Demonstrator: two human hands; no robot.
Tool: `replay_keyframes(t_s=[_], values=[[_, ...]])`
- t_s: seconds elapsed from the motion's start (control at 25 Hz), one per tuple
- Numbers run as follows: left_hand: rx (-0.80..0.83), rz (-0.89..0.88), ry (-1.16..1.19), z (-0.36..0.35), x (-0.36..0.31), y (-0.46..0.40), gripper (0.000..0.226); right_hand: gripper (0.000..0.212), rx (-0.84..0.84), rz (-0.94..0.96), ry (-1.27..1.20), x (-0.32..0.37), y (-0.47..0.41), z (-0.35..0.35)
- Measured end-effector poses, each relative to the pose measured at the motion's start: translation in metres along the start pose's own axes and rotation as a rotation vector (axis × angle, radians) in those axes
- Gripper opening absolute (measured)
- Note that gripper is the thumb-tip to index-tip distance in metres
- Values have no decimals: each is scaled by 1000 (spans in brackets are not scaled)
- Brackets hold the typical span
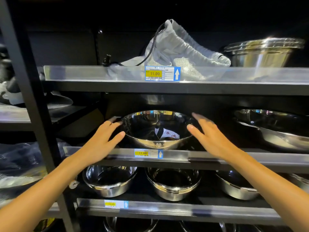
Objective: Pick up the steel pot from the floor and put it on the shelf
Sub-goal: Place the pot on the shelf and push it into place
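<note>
A shiny steel pot [157, 129], wide and bowl-shaped with a dark side handle at its left, sits on the middle shelf [209, 157] behind an 11.00 price tag. My left hand [102, 143] is at the pot's left side with fingers spread, fingertips close to its rim. My right hand [207, 133] hovers at the pot's right side, fingers apart, just off the rim. Neither hand grips anything.
The upper shelf [100, 76] carries a white drawstring bag [177, 49] and a steel pot [262, 52]. Another steel pan [275, 128] rests at the right of the middle shelf. Several steel bowls [173, 183] line the lower shelf. A black upright post [33, 97] stands at left.
</note>
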State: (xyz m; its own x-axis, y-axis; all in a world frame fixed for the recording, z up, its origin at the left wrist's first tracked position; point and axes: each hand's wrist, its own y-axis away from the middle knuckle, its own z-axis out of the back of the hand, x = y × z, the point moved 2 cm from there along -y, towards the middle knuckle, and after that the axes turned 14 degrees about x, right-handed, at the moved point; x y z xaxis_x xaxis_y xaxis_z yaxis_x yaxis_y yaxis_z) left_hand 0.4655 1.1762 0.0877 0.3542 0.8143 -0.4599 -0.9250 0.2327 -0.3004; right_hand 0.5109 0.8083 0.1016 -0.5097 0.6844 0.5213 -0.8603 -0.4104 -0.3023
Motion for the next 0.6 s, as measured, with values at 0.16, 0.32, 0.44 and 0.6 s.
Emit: replay_keyframes(t_s=[0.16, 0.32, 0.44, 0.6], values=[[137, -6, -23, -19, -7, 11, 61, 92, 243, -66, 148, 12, 11, -16], [159, -73, -113, -28, -17, 13, 57, 99, 208, -121, 207, -1, 3, -5], [157, -100, -199, -37, -19, 12, 55, 102, 214, -152, 193, -9, 0, -5], [143, -80, -215, -29, -14, 8, 55, 108, 168, -147, 168, -5, 0, -13]])
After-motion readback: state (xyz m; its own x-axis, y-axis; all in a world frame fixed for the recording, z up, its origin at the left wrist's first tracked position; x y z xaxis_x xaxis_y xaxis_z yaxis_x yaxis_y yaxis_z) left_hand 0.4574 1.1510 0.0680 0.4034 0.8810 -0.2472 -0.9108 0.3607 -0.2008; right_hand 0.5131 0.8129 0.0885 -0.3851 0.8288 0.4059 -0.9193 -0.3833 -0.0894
